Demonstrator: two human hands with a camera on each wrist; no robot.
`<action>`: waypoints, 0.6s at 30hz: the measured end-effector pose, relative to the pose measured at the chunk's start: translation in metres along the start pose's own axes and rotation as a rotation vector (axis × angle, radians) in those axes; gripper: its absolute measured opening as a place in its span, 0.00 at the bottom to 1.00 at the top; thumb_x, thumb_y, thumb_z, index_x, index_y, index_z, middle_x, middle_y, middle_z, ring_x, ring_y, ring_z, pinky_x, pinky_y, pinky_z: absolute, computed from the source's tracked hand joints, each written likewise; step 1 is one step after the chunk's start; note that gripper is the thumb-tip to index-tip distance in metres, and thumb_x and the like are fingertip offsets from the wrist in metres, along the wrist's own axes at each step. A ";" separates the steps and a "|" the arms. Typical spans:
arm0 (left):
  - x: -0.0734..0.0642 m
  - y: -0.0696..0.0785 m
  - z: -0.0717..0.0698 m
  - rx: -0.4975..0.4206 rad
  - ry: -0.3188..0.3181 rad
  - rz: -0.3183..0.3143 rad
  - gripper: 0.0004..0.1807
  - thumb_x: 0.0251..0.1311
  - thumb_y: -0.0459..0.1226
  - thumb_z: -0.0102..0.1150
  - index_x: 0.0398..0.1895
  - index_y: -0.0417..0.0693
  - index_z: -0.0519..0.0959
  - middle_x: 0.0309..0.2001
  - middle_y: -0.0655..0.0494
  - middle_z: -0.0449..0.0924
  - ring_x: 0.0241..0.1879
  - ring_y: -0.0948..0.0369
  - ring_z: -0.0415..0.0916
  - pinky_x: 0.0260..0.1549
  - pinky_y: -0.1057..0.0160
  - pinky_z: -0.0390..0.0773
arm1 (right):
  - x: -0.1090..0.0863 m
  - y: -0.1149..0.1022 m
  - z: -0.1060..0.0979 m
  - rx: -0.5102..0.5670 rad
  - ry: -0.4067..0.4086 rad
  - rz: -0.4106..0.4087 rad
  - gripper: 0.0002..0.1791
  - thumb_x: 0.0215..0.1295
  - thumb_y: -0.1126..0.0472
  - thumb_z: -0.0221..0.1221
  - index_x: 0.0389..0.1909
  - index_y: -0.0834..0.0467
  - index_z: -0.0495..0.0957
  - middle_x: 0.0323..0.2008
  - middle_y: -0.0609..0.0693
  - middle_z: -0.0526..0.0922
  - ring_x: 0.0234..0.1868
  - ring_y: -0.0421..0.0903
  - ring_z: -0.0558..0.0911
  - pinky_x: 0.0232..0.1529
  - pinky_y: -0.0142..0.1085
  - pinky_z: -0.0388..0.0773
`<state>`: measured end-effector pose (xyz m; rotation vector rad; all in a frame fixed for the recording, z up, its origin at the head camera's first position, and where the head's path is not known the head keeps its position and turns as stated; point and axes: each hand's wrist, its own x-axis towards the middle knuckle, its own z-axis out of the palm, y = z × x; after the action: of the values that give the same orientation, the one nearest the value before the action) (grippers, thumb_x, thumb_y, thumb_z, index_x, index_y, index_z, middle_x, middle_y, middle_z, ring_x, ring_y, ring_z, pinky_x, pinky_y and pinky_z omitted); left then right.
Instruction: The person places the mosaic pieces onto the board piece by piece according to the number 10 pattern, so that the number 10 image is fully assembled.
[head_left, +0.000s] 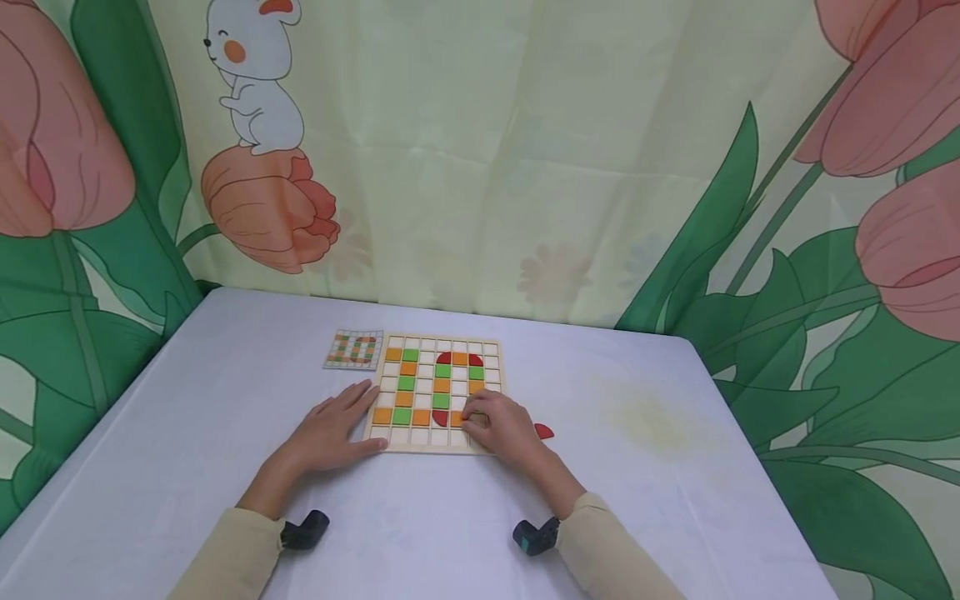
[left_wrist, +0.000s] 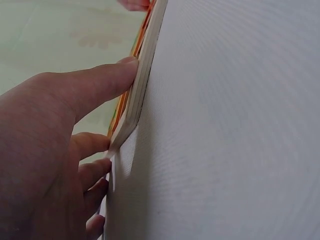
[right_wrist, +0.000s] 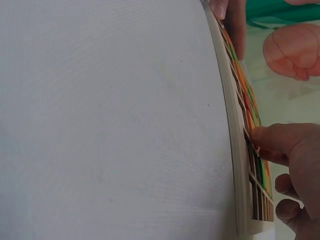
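A square wooden grid board (head_left: 420,438) lies on the table with orange, green and red tiles in its cells. My left hand (head_left: 333,425) rests at the board's left side with its fingers straight. In the left wrist view the thumb (left_wrist: 107,82) lies against the board's edge. My right hand (head_left: 506,425) is over the lower right of the grid, its thumb and fingertips at an orange square tile (head_left: 456,418) in a lower row and partly covering it. In the right wrist view its bent fingers and thumb (right_wrist: 277,137) come together at the board's surface.
A small pattern card (head_left: 354,349) lies beside the board's upper left corner. To the right of the right hand is a loose red rounded piece (head_left: 543,431) on the white tablecloth (head_left: 637,500). A printed curtain (head_left: 480,167) hangs behind the table.
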<state>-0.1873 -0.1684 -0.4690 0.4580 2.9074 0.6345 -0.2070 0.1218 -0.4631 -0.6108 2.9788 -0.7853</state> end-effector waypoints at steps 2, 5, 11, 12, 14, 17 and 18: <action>0.000 0.001 -0.001 -0.004 -0.003 -0.005 0.48 0.58 0.59 0.59 0.75 0.46 0.55 0.76 0.43 0.50 0.75 0.43 0.48 0.69 0.35 0.52 | -0.001 0.002 -0.001 0.009 -0.001 0.000 0.04 0.60 0.54 0.66 0.34 0.48 0.85 0.44 0.42 0.81 0.48 0.42 0.78 0.51 0.39 0.80; 0.000 0.003 -0.001 0.001 -0.006 -0.010 0.48 0.57 0.60 0.59 0.75 0.46 0.55 0.76 0.43 0.50 0.75 0.42 0.48 0.69 0.35 0.52 | -0.005 0.008 -0.006 0.044 0.009 0.015 0.03 0.61 0.56 0.65 0.34 0.48 0.85 0.44 0.42 0.81 0.47 0.42 0.78 0.49 0.38 0.80; 0.001 0.005 0.000 0.004 -0.008 -0.015 0.49 0.57 0.60 0.59 0.75 0.46 0.55 0.76 0.42 0.50 0.75 0.42 0.48 0.69 0.35 0.52 | -0.019 0.024 -0.018 0.065 0.064 0.067 0.06 0.59 0.59 0.66 0.37 0.49 0.85 0.42 0.42 0.81 0.42 0.41 0.78 0.44 0.36 0.78; 0.001 0.005 0.000 0.001 -0.008 -0.016 0.49 0.57 0.60 0.59 0.75 0.46 0.55 0.76 0.42 0.50 0.75 0.42 0.48 0.69 0.34 0.52 | -0.022 0.027 -0.020 0.059 0.071 0.077 0.06 0.59 0.59 0.66 0.38 0.49 0.85 0.42 0.42 0.81 0.41 0.41 0.77 0.42 0.35 0.78; 0.000 0.005 0.000 -0.003 -0.009 -0.015 0.49 0.56 0.60 0.59 0.75 0.46 0.55 0.76 0.42 0.50 0.75 0.42 0.48 0.69 0.34 0.51 | -0.027 0.033 -0.025 0.052 0.085 0.115 0.07 0.58 0.59 0.66 0.38 0.49 0.85 0.42 0.41 0.81 0.38 0.41 0.75 0.38 0.32 0.76; 0.000 0.004 0.001 -0.001 -0.005 -0.011 0.50 0.56 0.61 0.58 0.75 0.46 0.55 0.76 0.43 0.50 0.75 0.42 0.48 0.68 0.34 0.52 | -0.037 0.042 -0.031 0.031 0.094 0.178 0.09 0.57 0.58 0.67 0.40 0.48 0.85 0.42 0.41 0.81 0.36 0.41 0.75 0.36 0.31 0.74; 0.001 0.003 0.002 0.001 -0.002 -0.007 0.50 0.56 0.61 0.58 0.75 0.46 0.55 0.76 0.43 0.50 0.74 0.42 0.48 0.68 0.34 0.52 | -0.040 0.045 -0.033 0.020 0.096 0.200 0.10 0.57 0.57 0.68 0.41 0.48 0.85 0.43 0.42 0.81 0.36 0.41 0.75 0.36 0.31 0.75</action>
<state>-0.1866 -0.1648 -0.4691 0.4481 2.9057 0.6317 -0.1896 0.1878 -0.4593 -0.2757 3.0494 -0.8498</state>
